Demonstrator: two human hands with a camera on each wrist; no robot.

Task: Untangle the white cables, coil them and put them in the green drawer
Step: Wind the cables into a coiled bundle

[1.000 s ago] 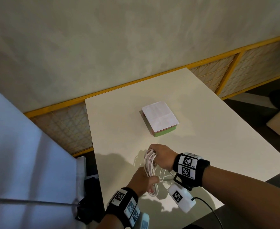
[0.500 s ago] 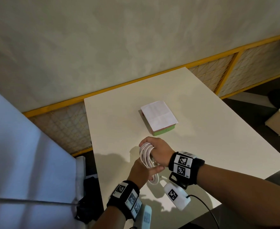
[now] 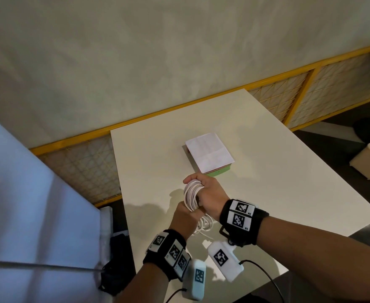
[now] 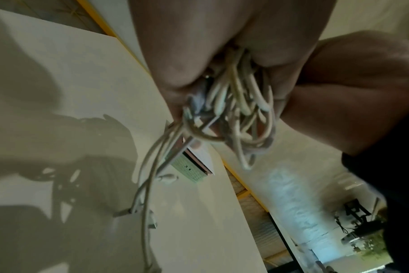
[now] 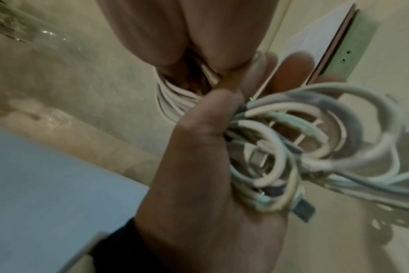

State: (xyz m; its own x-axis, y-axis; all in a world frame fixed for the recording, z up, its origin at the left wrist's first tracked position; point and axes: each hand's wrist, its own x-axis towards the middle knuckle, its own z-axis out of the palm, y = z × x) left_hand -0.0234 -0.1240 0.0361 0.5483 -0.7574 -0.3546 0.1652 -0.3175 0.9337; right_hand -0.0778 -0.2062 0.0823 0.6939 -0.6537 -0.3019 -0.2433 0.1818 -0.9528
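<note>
**Coil lifted, nearly wound**

White counter (image 3: 267, 171) by a plain wall. Right hand (image 3: 208, 193) grips the top of the white cables (image 3: 192, 193), fingers curled round the coil; left hand (image 3: 183, 219) grips its lower loops. Versus a second ago the bundle sits higher and closer to the green drawer (image 3: 220, 171), which looks closed under a paper sheet (image 3: 209, 153). Loose ends hang below, so coiling seems unfinished.

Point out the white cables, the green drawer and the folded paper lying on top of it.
white cables (image 3: 192, 194), head view, on the coiled loops.
green drawer (image 3: 222, 171), head view, on its green front.
folded paper (image 3: 209, 152), head view, on its middle.
</note>
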